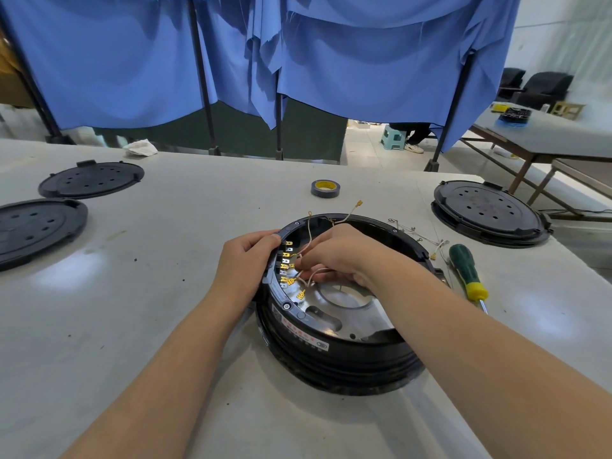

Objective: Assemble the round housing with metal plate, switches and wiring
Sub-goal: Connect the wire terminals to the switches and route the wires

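at far left, 2 round black perforated covers [91,179] lie flat on the pale grey worktable [165,293], well apart from the job. nearer centre, the left hand [246,256] curls over the left rim of the round black plastic housing [337,346], thumb on top, steadying it. inside sits the shiny metal plate [334,309], and along the left inner wall runs a row of switch terminals [286,263] with yellow-sleeved connectors. the right hand [341,253] reaches into the housing with fingers bent around thin pale wires [311,276]; exactly which lead it pinches cannot be told. a grey roll of tape [325,188] sits beyond the housing. to the right lie loose spare wires [420,236], a green and yellow screwdriver [467,273], and a third black cover [490,212]. the step appears to be wiring: the plate looks seated, and the next move likely calls for pushing each connector squarely onto its terminal without bending the tabs.
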